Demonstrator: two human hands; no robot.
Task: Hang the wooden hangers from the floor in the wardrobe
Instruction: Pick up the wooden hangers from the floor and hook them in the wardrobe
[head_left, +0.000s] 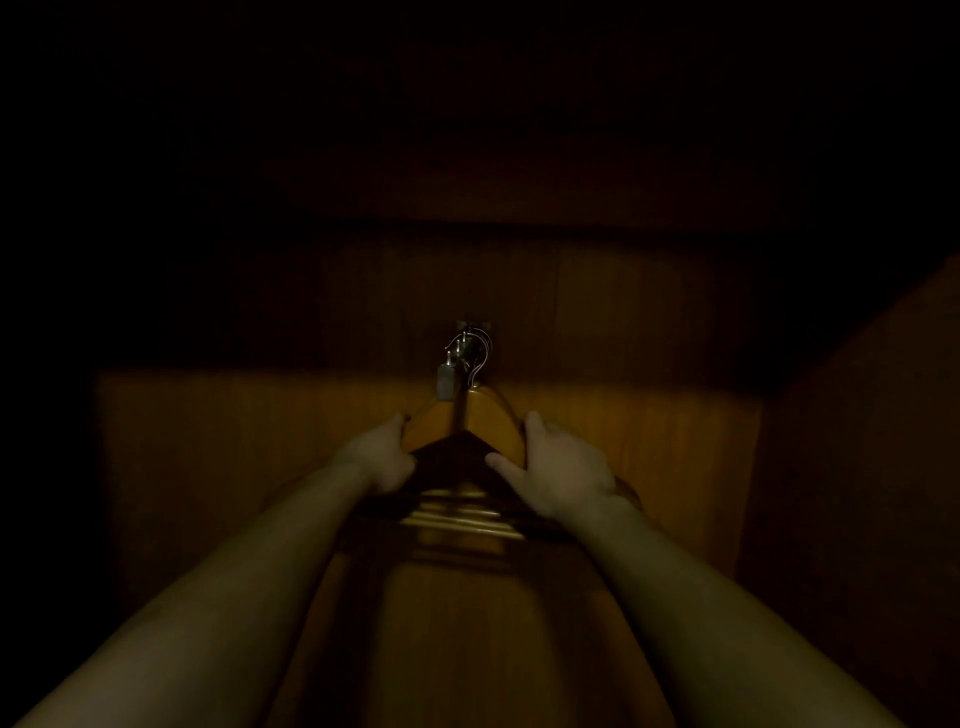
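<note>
Filling nearly the whole view, the wardrobe (649, 332) showed brown wood panels, lit only in a band across the middle; everything toward 12 o'clock and 9 o'clock sank into darkness, and its edges could not be made out. 2 bare forearms ran in from 7 o'clock and 5 o'clock, both cut off by the bottom of the view.

Between them hung the wooden hangers (467, 431), bunched face to face at the centre. Their long axis ran from 9 o'clock to 3 o'clock, with the necks pointing to 12 o'clock and the crossbars stacked toward 6 o'clock. How many there were was hard to tell, since the near one was dark and covered most of the rest.

The right hand (563, 473) gripped the bunch at its 3 o'clock shoulder, thumb laid on the near hanger and fingers curled over the edge. The left hand (382, 457) clasped the 9 o'clock shoulder, its fingertips hidden behind the wood.

A metal rail (460, 410) ran away toward 12 o'clock, mostly hidden by the hangers. Wire hooks (475, 345) clustered at its far end. A pale tag (445, 382) hung just beside them at 7 o'clock; any print on it was too dim to read.
</note>
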